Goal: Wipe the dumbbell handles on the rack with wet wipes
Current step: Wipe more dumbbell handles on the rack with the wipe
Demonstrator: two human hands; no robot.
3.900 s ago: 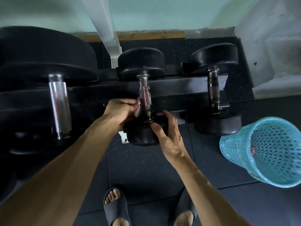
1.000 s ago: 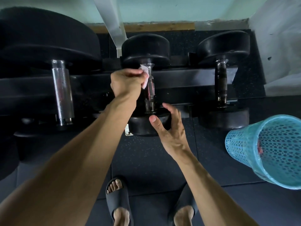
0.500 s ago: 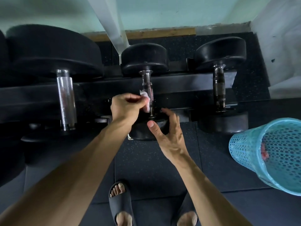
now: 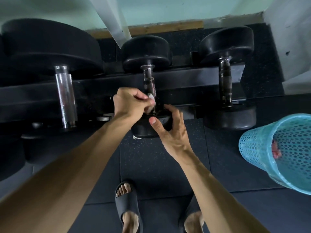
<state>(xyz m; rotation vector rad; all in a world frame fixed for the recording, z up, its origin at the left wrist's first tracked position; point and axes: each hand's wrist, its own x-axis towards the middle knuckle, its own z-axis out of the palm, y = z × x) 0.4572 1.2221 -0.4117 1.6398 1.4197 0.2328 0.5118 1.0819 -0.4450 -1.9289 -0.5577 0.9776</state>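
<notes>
Rubber floor (image 4: 156, 167), blue basket (image 4: 254, 148), wipe (image 4: 151, 98) against dumbbell (image 4: 148, 82)

- The left hand (image 4: 130, 105) pinches a white wet wipe (image 4: 151, 100) against the lower end of the middle dumbbell's handle (image 4: 149, 81).
- The right hand (image 4: 170, 130) grips that dumbbell's near weight head (image 4: 144, 130).
- Two more dumbbells (image 4: 225, 84) lie on the black rack (image 4: 101, 88).
- A blue mesh basket (image 4: 259, 147) stands to the right on the floor.

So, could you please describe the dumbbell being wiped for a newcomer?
Find the black rack along the wall. Take the middle dumbbell, nearest the white post. Only it is being touched: the left hand holds a wet wipe against its handle.
</notes>
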